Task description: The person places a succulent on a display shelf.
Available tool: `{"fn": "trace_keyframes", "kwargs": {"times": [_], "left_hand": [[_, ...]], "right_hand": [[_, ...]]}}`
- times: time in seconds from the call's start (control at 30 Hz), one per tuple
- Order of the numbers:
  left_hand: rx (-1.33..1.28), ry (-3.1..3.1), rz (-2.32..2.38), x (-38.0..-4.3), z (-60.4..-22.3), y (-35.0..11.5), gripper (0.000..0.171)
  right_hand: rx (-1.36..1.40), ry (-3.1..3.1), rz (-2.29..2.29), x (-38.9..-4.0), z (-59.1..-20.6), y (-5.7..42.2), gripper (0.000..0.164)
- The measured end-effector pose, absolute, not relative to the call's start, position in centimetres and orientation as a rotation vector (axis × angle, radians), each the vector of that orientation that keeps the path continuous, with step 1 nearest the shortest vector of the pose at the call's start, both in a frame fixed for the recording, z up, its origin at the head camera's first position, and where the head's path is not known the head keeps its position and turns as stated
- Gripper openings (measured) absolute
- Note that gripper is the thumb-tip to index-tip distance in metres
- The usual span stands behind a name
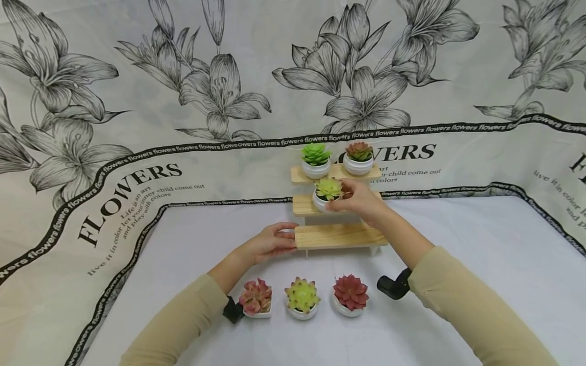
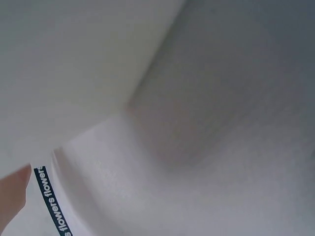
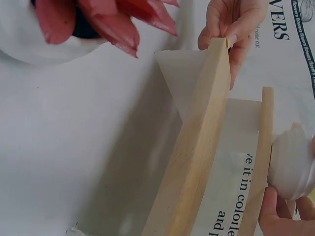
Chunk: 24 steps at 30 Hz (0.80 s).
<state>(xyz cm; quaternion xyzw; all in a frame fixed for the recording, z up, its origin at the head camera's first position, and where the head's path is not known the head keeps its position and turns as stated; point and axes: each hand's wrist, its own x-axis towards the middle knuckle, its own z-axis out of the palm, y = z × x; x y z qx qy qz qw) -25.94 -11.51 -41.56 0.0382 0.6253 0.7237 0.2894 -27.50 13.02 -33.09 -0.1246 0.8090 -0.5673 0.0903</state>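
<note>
A three-tier wooden display stand [image 1: 341,236] stands near the back of the table. My left hand [image 1: 270,243] grips the left end of its lowest board, thumb and fingers on opposite faces in the right wrist view. With my right hand [image 1: 361,202] I hold a light-green potted succulent [image 1: 328,189] at the middle board. Its white pot [image 3: 293,160] is against or just over that board; I cannot tell which. The top board carries a bright-green succulent [image 1: 316,155] and a reddish-brown one [image 1: 359,152]. Only a fingertip [image 2: 14,194] appears in the left wrist view.
In front of the stand, a row holds a pink succulent [image 1: 256,297], a yellow-green one [image 1: 302,297] and a dark-red one [image 1: 350,293], all in white pots. Black wrist cameras [image 1: 394,285] sit near the sleeves. A flower-printed cloth [image 1: 238,175] hangs behind the white table [image 1: 220,218].
</note>
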Motion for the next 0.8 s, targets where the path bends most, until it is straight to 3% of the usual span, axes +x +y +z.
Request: {"fn": "trace_keyframes", "kwargs": {"times": [0.8], "left_hand": [[0.095, 1.653, 1.943, -26.0, -42.1, -11.5, 0.056]], "right_hand": [[-0.294, 2.393, -1.707, -27.4, -33.4, 13.1, 0.079]]}}
